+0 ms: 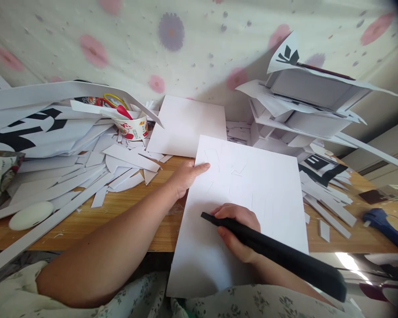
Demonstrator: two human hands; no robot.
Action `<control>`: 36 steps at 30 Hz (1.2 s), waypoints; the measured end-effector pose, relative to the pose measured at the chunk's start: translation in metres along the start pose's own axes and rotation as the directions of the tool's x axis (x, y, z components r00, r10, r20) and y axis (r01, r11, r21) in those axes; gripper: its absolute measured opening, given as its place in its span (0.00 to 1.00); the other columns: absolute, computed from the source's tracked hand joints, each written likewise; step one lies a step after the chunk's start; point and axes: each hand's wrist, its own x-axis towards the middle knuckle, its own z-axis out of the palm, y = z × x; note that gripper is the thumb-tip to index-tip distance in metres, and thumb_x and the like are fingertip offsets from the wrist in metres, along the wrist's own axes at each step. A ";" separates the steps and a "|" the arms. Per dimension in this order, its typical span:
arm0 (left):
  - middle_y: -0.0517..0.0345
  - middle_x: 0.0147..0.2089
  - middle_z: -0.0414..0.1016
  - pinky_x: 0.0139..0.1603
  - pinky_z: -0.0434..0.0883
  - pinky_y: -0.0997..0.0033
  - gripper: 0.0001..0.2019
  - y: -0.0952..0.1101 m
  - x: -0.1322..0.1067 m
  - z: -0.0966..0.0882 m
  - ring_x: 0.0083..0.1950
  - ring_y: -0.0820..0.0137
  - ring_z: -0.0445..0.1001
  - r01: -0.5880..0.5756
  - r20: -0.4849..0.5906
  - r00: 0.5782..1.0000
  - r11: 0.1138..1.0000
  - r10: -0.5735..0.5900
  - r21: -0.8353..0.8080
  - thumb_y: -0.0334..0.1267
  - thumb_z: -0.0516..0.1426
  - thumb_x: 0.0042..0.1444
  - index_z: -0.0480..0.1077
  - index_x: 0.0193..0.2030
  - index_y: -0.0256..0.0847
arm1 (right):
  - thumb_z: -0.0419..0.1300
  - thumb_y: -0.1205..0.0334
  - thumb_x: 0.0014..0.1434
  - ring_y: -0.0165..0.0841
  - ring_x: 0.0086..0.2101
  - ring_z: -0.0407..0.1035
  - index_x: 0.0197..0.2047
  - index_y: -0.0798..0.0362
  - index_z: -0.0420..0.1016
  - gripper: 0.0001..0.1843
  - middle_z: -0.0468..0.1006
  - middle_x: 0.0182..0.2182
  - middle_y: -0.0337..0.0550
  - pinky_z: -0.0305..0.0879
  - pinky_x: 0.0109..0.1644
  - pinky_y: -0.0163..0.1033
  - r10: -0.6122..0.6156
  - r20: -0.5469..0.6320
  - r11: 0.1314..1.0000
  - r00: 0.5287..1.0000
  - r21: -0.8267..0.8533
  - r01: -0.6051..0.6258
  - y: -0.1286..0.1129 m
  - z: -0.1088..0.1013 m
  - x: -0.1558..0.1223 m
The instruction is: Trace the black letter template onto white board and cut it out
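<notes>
A white board [278,194] leans toward me over the table's front edge, with thin lines and strokes marked on its upper part. My left hand [185,176] grips its left edge, thumb on the face and the other fingers mostly behind. Over the middle of the board, my right hand [239,227] is closed around a long black stick-like tool [278,251]. The tool's slanted narrow tip points left, close to the board's surface; whether it touches I cannot tell. Its thick end reaches back past my right forearm.
White strips and offcuts [119,163] cover the wooden table [146,221] at left. A paper cup [132,128] holds scissors and a red spoon. Another white board [189,126] stands behind. Stacked white boxes [305,106] and a blue glue gun [384,227] are at right.
</notes>
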 end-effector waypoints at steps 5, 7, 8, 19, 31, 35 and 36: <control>0.53 0.34 0.79 0.37 0.70 0.70 0.18 0.001 -0.001 0.000 0.31 0.68 0.74 -0.020 0.027 0.999 1.000 0.020 -0.011 0.48 0.68 0.45 0.76 0.36 0.35 | 0.61 0.54 0.58 0.31 0.25 0.71 0.43 0.49 0.66 0.13 0.75 0.26 0.39 0.67 0.26 0.35 0.329 -0.233 0.911 0.915 0.336 -0.242 0.011 0.003 -0.013; 0.52 0.34 0.79 0.37 0.70 0.69 0.18 0.001 0.000 -0.001 0.32 0.67 0.75 -0.023 0.037 0.999 1.000 0.023 -0.017 0.48 0.68 0.45 0.76 0.36 0.35 | 0.63 0.52 0.57 0.32 0.25 0.71 0.44 0.49 0.64 0.16 0.73 0.22 0.36 0.66 0.26 0.35 0.389 -0.228 0.849 0.893 0.465 -0.251 0.013 0.004 -0.016; 0.52 0.35 0.79 0.37 0.70 0.69 0.18 0.000 0.000 -0.001 0.32 0.67 0.75 -0.022 0.038 0.999 1.000 0.023 -0.018 0.48 0.68 0.44 0.76 0.36 0.36 | 0.64 0.52 0.57 0.32 0.25 0.71 0.45 0.48 0.63 0.17 0.73 0.21 0.34 0.66 0.26 0.34 0.423 -0.207 0.818 0.882 0.505 -0.274 0.012 0.004 -0.017; 0.52 0.33 0.79 0.36 0.71 0.68 0.17 0.004 -0.002 0.001 0.30 0.66 0.74 0.005 -0.005 1.000 1.000 -0.005 -0.012 0.46 0.69 0.42 0.76 0.34 0.35 | 0.65 0.61 0.55 0.30 0.29 0.72 0.40 0.50 0.78 0.08 0.74 0.30 0.41 0.71 0.33 0.36 0.387 0.191 0.778 0.902 0.456 -0.431 -0.004 -0.016 -0.013; 0.52 0.34 0.79 0.37 0.72 0.67 0.17 0.004 -0.002 0.001 0.32 0.64 0.75 -0.026 -0.003 1.000 1.000 0.026 0.003 0.46 0.68 0.44 0.76 0.35 0.35 | 0.68 0.53 0.49 0.29 0.23 0.68 0.34 0.51 0.77 0.12 0.75 0.25 0.39 0.65 0.25 0.34 0.533 0.064 0.721 0.844 0.487 -0.493 -0.012 -0.010 -0.004; 0.52 0.32 0.79 0.35 0.72 0.66 0.17 0.004 -0.003 0.003 0.31 0.64 0.75 -0.007 -0.013 1.000 1.000 0.007 0.003 0.47 0.68 0.44 0.76 0.34 0.35 | 0.67 0.59 0.47 0.28 0.24 0.67 0.29 0.51 0.74 0.08 0.74 0.23 0.36 0.65 0.25 0.32 0.494 -0.002 0.840 0.869 0.258 -0.477 -0.015 -0.008 0.005; 0.52 0.32 0.78 0.35 0.72 0.66 0.17 0.004 -0.003 0.003 0.30 0.64 0.75 -0.008 -0.012 1.000 1.000 0.008 -0.003 0.47 0.68 0.44 0.76 0.34 0.35 | 0.66 0.59 0.47 0.28 0.23 0.66 0.29 0.52 0.73 0.08 0.74 0.22 0.36 0.64 0.24 0.32 0.479 -0.002 0.851 0.878 0.247 -0.464 -0.015 -0.007 0.008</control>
